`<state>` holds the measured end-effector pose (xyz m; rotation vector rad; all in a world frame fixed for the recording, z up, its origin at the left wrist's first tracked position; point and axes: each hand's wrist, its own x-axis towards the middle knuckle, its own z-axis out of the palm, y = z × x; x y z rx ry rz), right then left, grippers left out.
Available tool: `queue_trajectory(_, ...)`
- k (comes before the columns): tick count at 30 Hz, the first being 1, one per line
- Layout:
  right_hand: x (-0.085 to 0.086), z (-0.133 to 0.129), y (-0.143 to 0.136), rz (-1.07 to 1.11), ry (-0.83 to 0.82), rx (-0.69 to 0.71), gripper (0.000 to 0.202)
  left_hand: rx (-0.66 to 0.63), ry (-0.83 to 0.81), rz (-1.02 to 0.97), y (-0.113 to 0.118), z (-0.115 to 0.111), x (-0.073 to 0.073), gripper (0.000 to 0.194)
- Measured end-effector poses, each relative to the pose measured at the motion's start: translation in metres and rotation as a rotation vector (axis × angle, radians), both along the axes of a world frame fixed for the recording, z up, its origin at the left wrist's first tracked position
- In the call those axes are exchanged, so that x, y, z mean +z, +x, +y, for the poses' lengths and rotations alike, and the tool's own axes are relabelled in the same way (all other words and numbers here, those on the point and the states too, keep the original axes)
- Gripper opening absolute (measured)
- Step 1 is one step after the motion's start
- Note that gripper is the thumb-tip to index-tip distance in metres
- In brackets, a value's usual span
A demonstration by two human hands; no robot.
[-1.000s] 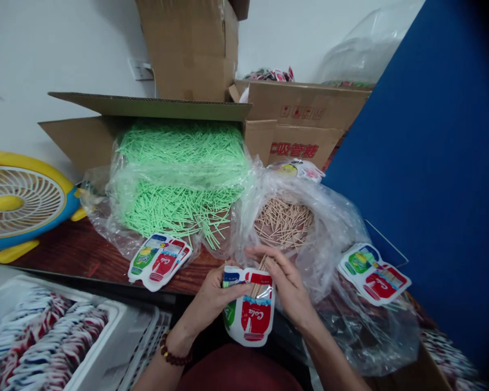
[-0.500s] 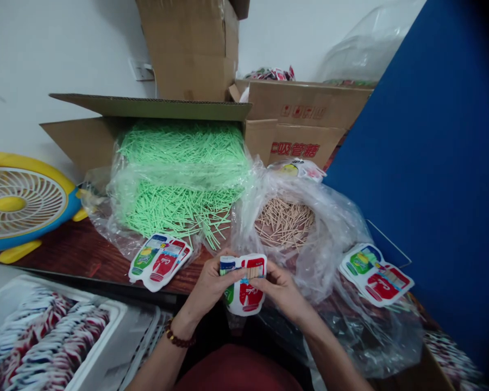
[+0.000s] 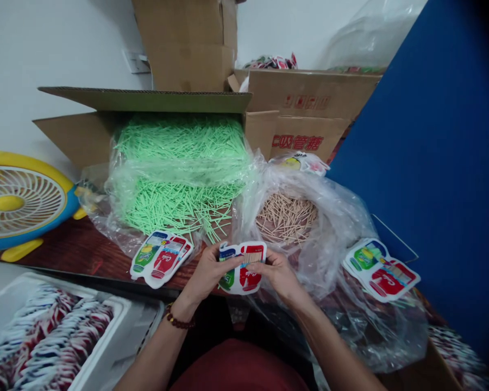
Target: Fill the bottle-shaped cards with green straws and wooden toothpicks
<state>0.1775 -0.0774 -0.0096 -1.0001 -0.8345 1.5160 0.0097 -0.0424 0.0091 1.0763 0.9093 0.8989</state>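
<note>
Between both hands, near the table's front edge, is a bottle-shaped packet (image 3: 250,278) with a red cola half and a green half. My left hand (image 3: 212,270) pinches its left side, thumb across the front. On its right side my right hand (image 3: 277,271) grips it, thumb on the front by a row of tan sticks. Similar packets (image 3: 163,258) lie stacked to the left, and more packets (image 3: 381,270) rest at the right. Behind the hands, tan sticks (image 3: 287,217) lie in an open clear bag (image 3: 334,217). Green sticks (image 3: 183,201) spill from a bag in a cardboard box.
A yellow and blue fan (image 3: 28,201) stands at the far left. Below it a white bin (image 3: 118,331) holds rows of packets. Cardboard boxes (image 3: 187,60) are at the back, and a blue panel (image 3: 440,163) rises on the right.
Both hands and the held packet have moved slightly up in the view, toward the table. The packet's lower edge now looks tilted more away. The camera view has shifted a little.
</note>
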Motion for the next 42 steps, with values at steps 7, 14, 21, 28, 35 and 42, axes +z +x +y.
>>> queue_trajectory(7, -0.004, 0.010, 0.001, -0.094, 0.065, 0.005, 0.026, -0.036, 0.027, 0.064, -0.002, 0.008, 0.000, 0.022)
queue_trajectory(14, -0.019, 0.005, 0.002, -0.257, 0.105, 0.037, 0.020, -0.033, -0.011, 0.050, 0.002, 0.009, -0.008, 0.022)
queue_trajectory(21, -0.013, 0.045, 0.047, -0.918, 0.276, 0.025, 0.024, 0.096, -0.129, 0.042, -0.006, 0.003, -0.007, 0.025)
queue_trajectory(28, -0.022, 0.111, 0.077, -1.479, 0.204, 0.030, 0.015, 0.195, -0.136, 0.001, -0.019, 0.000, -0.008, 0.022)
queue_trajectory(35, -0.031, 0.119, 0.075, -1.637, 0.171, 0.151, 0.022, 0.301, -0.135, 0.014, -0.036, 0.014, -0.013, 0.022)
queue_trajectory(42, -0.037, 0.129, 0.084, -1.626, 0.163, 0.162, 0.014, 0.307, -0.115, 0.035, -0.028, 0.018, -0.011, 0.024)
